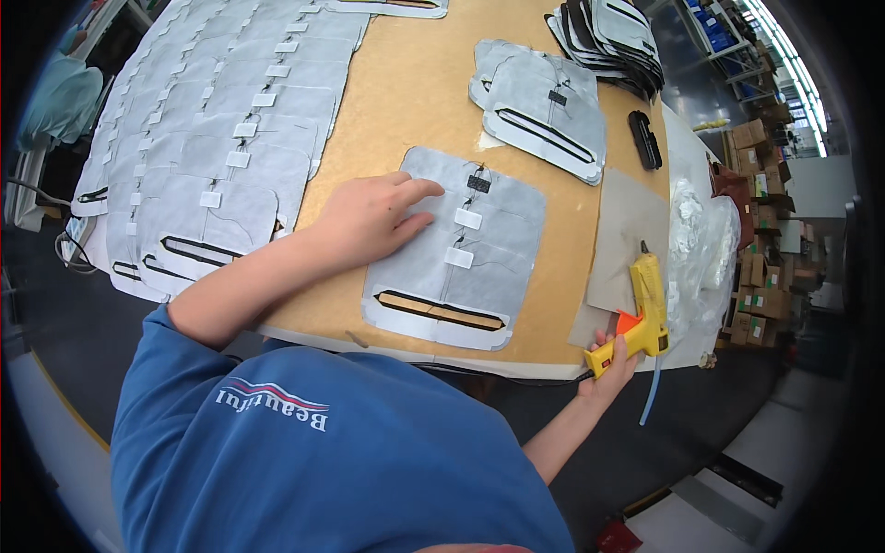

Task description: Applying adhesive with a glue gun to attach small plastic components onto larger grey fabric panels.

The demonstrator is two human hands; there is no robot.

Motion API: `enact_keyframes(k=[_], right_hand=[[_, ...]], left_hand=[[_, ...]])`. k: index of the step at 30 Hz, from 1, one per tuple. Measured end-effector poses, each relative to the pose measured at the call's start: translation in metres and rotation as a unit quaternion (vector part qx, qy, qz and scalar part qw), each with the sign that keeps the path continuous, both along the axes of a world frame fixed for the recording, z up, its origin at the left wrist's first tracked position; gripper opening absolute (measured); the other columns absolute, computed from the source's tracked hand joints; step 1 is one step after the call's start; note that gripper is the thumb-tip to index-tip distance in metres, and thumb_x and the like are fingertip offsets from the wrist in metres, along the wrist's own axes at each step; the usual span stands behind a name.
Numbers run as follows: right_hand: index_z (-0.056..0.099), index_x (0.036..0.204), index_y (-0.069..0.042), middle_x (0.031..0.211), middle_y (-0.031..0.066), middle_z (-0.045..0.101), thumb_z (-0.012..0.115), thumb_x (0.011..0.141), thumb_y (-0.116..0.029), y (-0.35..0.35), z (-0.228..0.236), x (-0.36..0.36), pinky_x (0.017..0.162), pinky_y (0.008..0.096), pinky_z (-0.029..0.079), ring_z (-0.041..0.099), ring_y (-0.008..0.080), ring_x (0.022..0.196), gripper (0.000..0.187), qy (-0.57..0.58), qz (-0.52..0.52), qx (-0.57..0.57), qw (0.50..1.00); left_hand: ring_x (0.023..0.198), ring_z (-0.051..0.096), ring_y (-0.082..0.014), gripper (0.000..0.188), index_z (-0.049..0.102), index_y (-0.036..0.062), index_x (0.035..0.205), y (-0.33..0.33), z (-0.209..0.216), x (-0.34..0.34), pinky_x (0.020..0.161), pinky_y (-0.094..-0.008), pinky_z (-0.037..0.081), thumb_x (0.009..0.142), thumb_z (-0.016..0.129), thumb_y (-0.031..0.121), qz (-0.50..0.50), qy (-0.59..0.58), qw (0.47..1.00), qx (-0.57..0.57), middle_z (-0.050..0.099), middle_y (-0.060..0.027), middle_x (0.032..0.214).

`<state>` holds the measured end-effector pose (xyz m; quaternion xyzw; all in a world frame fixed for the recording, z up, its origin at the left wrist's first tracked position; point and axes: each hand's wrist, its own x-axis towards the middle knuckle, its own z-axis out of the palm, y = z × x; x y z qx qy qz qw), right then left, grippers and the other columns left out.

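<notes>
— What sort of place is this?

— A factory workshop, an assembly station. The brown desk [406, 83] fills the middle of the frame, and at upper left it carries long overlapping rows of identical grey padded panels [221, 120], each with a small white tab.

— Anything else like that?

— More of the same panels stacked at top centre [544, 106] and a darker pile [613, 37] at upper right. A yellow glue gun [645, 313] shows at the desk's right edge.

— And beyond the desk?

— At far right, cardboard boxes [761, 221] piled high, and shelving with blue bins [714, 23] at the top right corner. The floor is bare and grey.
</notes>
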<state>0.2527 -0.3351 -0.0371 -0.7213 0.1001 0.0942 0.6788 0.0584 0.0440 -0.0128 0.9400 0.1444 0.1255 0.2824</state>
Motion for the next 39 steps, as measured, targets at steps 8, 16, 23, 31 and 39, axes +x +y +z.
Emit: enact_keyframes(k=[8, 16, 23, 31, 39], right_hand=[[0.04, 0.137, -0.013, 0.102, 0.0091, 0.06, 0.06, 0.091, -0.003, 0.017, 0.014, -0.016, 0.068, 0.0256, 0.052, 0.06, 0.0154, 0.081, 0.051, -0.184, -0.053, 0.079, 0.978], [0.046, 0.137, -0.004, 0.131, 0.0154, 0.056, 0.064, 0.088, -0.028, 0.033, 0.064, -0.001, 0.07, 0.0273, 0.046, 0.053, 0.012, 0.075, 0.057, -0.209, 0.215, 0.374, 0.877], [0.042, 0.139, 0.002, 0.142, 0.0229, 0.043, 0.062, 0.086, -0.023, 0.099, 0.067, -0.012, 0.09, 0.0391, 0.05, 0.053, 0.0329, 0.121, 0.062, -0.148, 0.279, 0.248, 0.916], [0.045, 0.132, 0.006, 0.112, 0.0202, 0.062, 0.064, 0.085, -0.028, 0.138, 0.067, -0.04, 0.079, 0.0392, 0.052, 0.066, 0.0355, 0.098, 0.061, -0.045, 0.399, 0.036, 0.915], [0.049, 0.126, 0.008, 0.11, 0.0198, 0.063, 0.063, 0.087, -0.024, 0.142, 0.06, -0.037, 0.079, 0.0365, 0.051, 0.066, 0.0311, 0.098, 0.053, 0.008, 0.422, 0.004, 0.907]], left_hand=[[0.077, 0.066, -0.0275, 0.025, 0.062, 0.0155, 0.113, 0.023, -0.001, 0.005, 0.064, -0.0392, 0.052, 0.089, 0.065, 0.023, 0.001, 0.003, 0.999, 0.047, 0.064, -0.0075, 0.086], [0.073, 0.065, -0.0242, 0.022, 0.063, 0.0166, 0.111, 0.029, -0.018, 0.009, 0.06, -0.0364, 0.05, 0.089, 0.065, 0.022, 0.007, -0.026, 0.996, 0.081, 0.061, -0.0052, 0.083], [0.066, 0.059, -0.0224, 0.029, 0.062, 0.0178, 0.117, 0.029, -0.022, 0.009, 0.056, -0.0353, 0.046, 0.088, 0.067, 0.024, 0.008, -0.064, 0.994, 0.085, 0.054, -0.0029, 0.073], [0.066, 0.059, -0.0196, 0.035, 0.062, 0.0172, 0.118, 0.031, -0.023, 0.006, 0.055, -0.0325, 0.047, 0.086, 0.069, 0.03, 0.03, -0.04, 0.995, 0.086, 0.055, -0.0012, 0.074], [0.066, 0.059, -0.0187, 0.041, 0.062, 0.0159, 0.121, 0.032, -0.025, 0.007, 0.056, -0.0313, 0.048, 0.085, 0.071, 0.033, 0.033, -0.026, 0.994, 0.104, 0.055, -0.0005, 0.075]])
